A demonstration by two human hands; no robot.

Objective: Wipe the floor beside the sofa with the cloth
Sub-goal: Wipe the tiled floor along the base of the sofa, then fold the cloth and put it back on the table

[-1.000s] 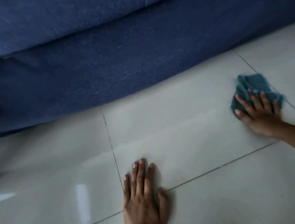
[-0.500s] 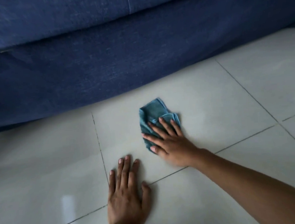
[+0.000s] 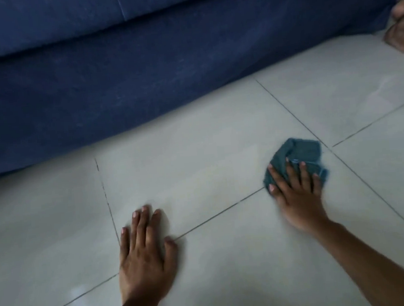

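Crumpled teal microfibre cloth (image 3: 299, 155) lay on the pale glossy tiled floor (image 3: 196, 153), right of centre of the frame, its far corner touching a diagonal grout line. Right hand (image 3: 297, 193) pressed flat on top of the cloth's near half, palm down; fingers (image 3: 302, 171) spread and extended over the fabric, not curled round it, thumb tip at the cloth's left edge. Hand slightly motion-blurred. Bare right forearm ran off to the lower right corner.

Left hand (image 3: 143, 253) sat lower centre, palm flat on the bare tile, fingers straight and together, gripping nothing, thumb out to the right touching a grout line. Well apart from the cloth.

Dark blue fabric sofa (image 3: 116, 75) filled the upper part of the frame, its base edge running diagonally from mid-left up to upper right, meeting the floor. Cloth near it but apart, with a strip of bare tile between. Bare foot (image 3: 402, 30) at the upper right edge, beside the sofa's end, partly cut off. Light glare on the tile, lower left.
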